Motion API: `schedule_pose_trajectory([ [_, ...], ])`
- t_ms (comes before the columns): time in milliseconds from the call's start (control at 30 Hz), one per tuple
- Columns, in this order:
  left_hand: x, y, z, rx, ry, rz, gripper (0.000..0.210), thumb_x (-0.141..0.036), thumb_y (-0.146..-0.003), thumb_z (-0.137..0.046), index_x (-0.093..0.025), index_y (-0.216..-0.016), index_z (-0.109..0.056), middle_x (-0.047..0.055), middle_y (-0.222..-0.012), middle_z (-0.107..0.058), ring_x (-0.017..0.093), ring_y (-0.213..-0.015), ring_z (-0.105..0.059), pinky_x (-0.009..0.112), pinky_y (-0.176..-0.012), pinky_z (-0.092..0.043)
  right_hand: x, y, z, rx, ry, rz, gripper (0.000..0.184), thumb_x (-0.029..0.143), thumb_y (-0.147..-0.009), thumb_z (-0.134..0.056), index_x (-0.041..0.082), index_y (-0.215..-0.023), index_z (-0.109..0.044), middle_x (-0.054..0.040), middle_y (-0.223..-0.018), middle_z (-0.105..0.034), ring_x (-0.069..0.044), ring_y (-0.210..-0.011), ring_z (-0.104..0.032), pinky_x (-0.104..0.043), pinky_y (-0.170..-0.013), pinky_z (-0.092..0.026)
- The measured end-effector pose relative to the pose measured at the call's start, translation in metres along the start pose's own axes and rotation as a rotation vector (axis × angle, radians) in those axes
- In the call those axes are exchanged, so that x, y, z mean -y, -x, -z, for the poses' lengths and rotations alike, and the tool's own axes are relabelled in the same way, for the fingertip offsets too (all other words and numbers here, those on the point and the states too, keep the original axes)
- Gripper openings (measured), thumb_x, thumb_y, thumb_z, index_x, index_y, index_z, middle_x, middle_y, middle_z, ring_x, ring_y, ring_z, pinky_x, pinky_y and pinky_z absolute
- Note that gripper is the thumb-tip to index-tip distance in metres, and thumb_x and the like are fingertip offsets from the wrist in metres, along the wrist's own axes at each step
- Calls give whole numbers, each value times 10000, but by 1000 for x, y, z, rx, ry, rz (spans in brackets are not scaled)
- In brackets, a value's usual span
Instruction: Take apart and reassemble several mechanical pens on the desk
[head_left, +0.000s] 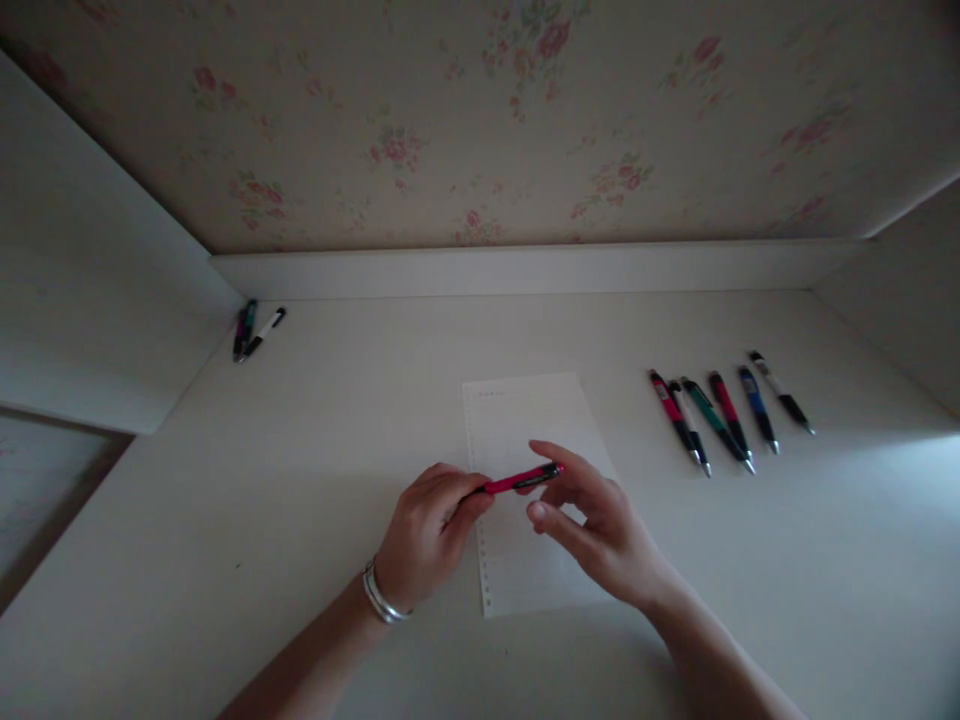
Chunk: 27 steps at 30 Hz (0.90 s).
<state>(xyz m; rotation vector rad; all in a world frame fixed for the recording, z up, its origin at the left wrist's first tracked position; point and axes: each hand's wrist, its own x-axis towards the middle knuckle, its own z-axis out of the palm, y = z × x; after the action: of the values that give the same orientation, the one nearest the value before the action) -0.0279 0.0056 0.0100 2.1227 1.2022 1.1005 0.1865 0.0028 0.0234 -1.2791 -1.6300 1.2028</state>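
Observation:
My left hand, with silver bangles at the wrist, pinches a red and black ballpoint pen near its tip end. The pen lies nearly level in the air, its clip end pointing right. Around that clip end, my right hand has its thumb and index finger spread apart; whether its other fingers touch the pen is hard to see. Beneath both hands a sheet of loose-leaf paper with holes down its left edge lies on the white desk. Small writing shows near the sheet's top left.
On the right lie several pens, among them a red pen, a green pen, a blue pen and a white and black pen. More pens rest in the far left corner. Flowered wallpaper rises behind the desk.

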Motion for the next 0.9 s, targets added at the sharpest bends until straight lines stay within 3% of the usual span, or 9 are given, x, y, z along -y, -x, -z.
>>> schedule_pose_trajectory([
  [67, 0, 0, 0, 28, -4, -15, 102, -200, -949, -585, -172, -969, -681, 40, -813, -719, 164, -736, -634, 288, -686, -517, -3, 1, -1, -8, -47, 30, 362, 377, -899, -653, 231, -1229, -621, -36, -786, -723, -163, -650, -681, -269, -591, -559],
  [300, -2, 0, 1, 54, 6, -32, 108, -258, -925, -633, -168, -921, -693, 30, -758, -712, 164, -696, -623, 282, -661, -504, -3, 1, -4, -28, -198, 32, 145, 335, -858, -718, 197, -899, -701, -18, -711, -675, -128, -551, -632, -232, -494, -504],
  [433, -3, 1, 0, 11, -20, -86, 99, -260, -903, -664, -167, -925, -688, 29, -750, -711, 167, -690, -623, 292, -671, -509, -2, 0, -8, -67, -221, -26, 252, 331, -860, -719, 195, -687, -597, 16, -596, -609, -114, -549, -592, -213, -489, -462],
  [500, -5, 1, 0, 4, -11, -72, 91, -253, -906, -661, -167, -922, -687, 30, -753, -711, 165, -690, -625, 291, -671, -512, -3, 1, -9, -67, -255, -19, 180, 324, -846, -736, 206, -779, -618, 9, -671, -642, -120, -600, -615, -215, -526, -492],
  [533, -5, 1, 0, 4, 3, -46, 89, -249, -912, -652, -168, -915, -687, 30, -753, -708, 163, -690, -626, 285, -663, -511, -3, 1, -9, -57, -286, -3, 160, 323, -845, -737, 223, -926, -643, -13, -800, -688, -129, -656, -645, -229, -569, -527],
  [600, -6, 1, 0, 6, 30, 11, 96, -238, -930, -624, -171, -904, -687, 29, -756, -706, 156, -692, -629, 272, -644, -507, -4, 3, -9, -20, -356, 39, 419, 325, -867, -713, 292, -1256, -562, -71, -1138, -688, -161, -816, -698, -293, -703, -589],
  [667, -6, 1, 0, 20, 34, 27, 105, -241, -937, -612, -177, -910, -691, 29, -771, -715, 155, -694, -632, 271, -645, -507, -4, 3, -8, 19, -374, 51, 457, 324, -901, -671, 313, -1337, -531, -96, -1274, -650, -186, -904, -712, -351, -802, -602],
  [767, -5, 1, -1, 53, 14, -22, 119, -264, -939, -613, -181, -935, -698, 29, -778, -727, 159, -693, -633, 285, -666, -511, -3, 2, -6, 7, -309, 28, 221, 327, -882, -695, 240, -1085, -708, -81, -1024, -747, -179, -769, -721, -319, -710, -616],
  [900, -4, 2, -3, 82, -59, -77, 176, -310, -941, -603, -175, -868, -689, 27, -714, -699, 168, -675, -608, 299, -656, -503, 0, -2, -6, -115, -142, 33, 164, 355, -806, -772, 206, -845, -717, -42, -792, -737, -168, -689, -693, -276, -636, -577],
])
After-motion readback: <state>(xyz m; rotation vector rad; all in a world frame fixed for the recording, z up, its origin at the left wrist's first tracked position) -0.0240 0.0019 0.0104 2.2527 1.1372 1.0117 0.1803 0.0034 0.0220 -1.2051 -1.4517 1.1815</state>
